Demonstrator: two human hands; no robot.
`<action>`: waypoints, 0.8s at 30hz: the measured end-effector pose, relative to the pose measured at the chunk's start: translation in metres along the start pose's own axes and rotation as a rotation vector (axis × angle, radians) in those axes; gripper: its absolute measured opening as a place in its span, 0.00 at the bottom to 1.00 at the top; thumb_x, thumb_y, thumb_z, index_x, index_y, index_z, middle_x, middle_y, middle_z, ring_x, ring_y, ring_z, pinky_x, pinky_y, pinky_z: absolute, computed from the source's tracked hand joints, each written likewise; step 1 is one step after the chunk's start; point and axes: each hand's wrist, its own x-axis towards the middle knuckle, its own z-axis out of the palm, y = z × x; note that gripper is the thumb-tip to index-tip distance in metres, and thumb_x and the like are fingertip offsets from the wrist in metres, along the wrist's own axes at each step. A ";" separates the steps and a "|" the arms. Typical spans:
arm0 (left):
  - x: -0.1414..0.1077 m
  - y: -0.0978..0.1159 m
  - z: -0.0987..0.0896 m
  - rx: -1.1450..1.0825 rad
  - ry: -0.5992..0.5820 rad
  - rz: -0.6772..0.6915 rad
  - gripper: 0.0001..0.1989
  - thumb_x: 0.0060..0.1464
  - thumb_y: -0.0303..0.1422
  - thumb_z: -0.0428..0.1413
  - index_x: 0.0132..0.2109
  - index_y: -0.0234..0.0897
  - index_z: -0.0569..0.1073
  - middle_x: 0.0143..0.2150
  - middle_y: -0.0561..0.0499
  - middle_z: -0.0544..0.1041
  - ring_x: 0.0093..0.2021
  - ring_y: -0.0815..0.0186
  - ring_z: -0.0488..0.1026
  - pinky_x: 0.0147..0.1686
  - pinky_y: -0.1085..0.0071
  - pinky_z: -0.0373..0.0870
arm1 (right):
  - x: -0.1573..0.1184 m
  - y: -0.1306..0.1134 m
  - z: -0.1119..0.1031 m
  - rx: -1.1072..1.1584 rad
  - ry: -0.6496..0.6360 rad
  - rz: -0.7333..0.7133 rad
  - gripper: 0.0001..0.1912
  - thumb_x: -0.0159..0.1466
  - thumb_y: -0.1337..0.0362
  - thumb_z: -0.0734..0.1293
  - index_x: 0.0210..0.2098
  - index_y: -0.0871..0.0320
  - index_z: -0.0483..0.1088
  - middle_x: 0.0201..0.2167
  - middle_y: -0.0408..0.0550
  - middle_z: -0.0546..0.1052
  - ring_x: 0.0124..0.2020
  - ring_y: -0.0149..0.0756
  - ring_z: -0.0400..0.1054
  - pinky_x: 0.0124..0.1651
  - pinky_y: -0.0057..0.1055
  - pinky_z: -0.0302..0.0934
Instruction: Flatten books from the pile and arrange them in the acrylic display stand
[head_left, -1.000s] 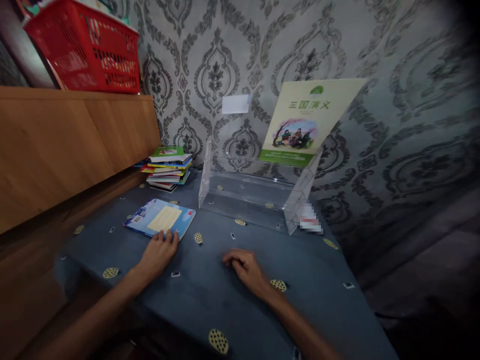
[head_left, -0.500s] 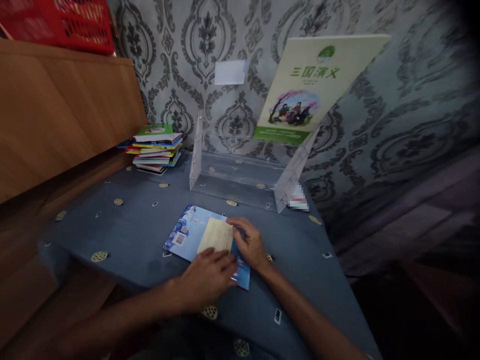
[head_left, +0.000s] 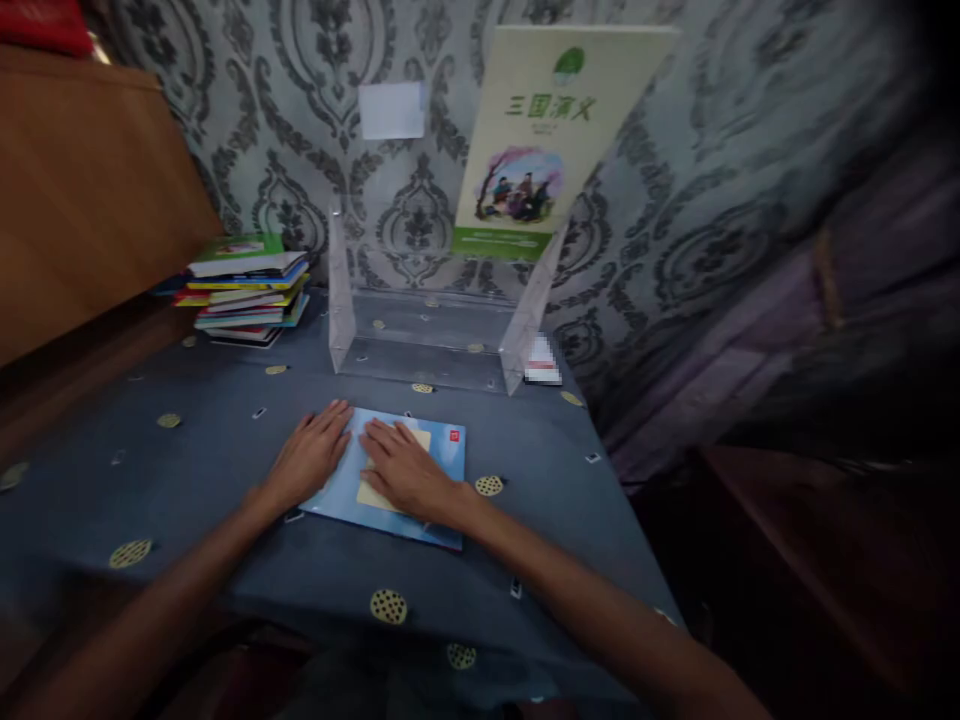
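A blue book [head_left: 448, 458] with a pale yellow panel lies flat on the patterned tablecloth. My left hand [head_left: 311, 455] rests over its left edge, fingers stretched out. Across the yellow panel lies my right hand [head_left: 409, 470], open and palm down, its fingertips close to my left hand. The hands partly hide the cover.
Behind the book stands a clear acrylic rack [head_left: 427, 355], with a green-and-cream book [head_left: 517, 190] upright over its right side. A stack of books [head_left: 247, 290] sits at the back left beside a wooden cabinet [head_left: 82, 200]. A small white object [head_left: 542, 360] is right of the rack.
My left hand has moved to the book's left edge and my right hand onto the yellow panel. The book's visible surface differs, with a red mark at upper right. The view has shifted right.
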 end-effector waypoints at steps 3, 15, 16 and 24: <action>0.000 -0.001 0.004 0.006 0.041 0.034 0.27 0.68 0.39 0.38 0.64 0.31 0.68 0.67 0.37 0.68 0.69 0.54 0.62 0.64 0.50 0.64 | 0.006 -0.001 -0.002 0.017 -0.003 0.022 0.30 0.72 0.55 0.62 0.67 0.67 0.59 0.69 0.63 0.62 0.73 0.46 0.50 0.73 0.49 0.45; 0.003 -0.011 0.012 0.086 0.094 0.088 0.28 0.67 0.40 0.37 0.63 0.32 0.70 0.65 0.37 0.70 0.67 0.52 0.66 0.61 0.48 0.67 | -0.053 0.039 -0.026 0.047 0.021 0.381 0.33 0.73 0.52 0.59 0.70 0.67 0.54 0.71 0.63 0.57 0.74 0.49 0.46 0.74 0.52 0.43; 0.003 -0.009 0.009 0.111 0.098 0.092 0.28 0.68 0.39 0.36 0.62 0.32 0.71 0.64 0.36 0.71 0.65 0.51 0.68 0.61 0.46 0.67 | -0.057 0.038 -0.026 0.052 0.026 0.392 0.33 0.73 0.53 0.59 0.70 0.67 0.54 0.71 0.63 0.56 0.74 0.49 0.46 0.74 0.52 0.43; -0.023 0.033 0.005 0.167 0.143 0.535 0.28 0.67 0.51 0.42 0.64 0.42 0.70 0.65 0.44 0.72 0.65 0.51 0.67 0.63 0.50 0.63 | -0.065 0.023 -0.028 0.038 0.052 0.471 0.32 0.73 0.56 0.58 0.70 0.70 0.54 0.71 0.64 0.56 0.74 0.50 0.44 0.74 0.55 0.42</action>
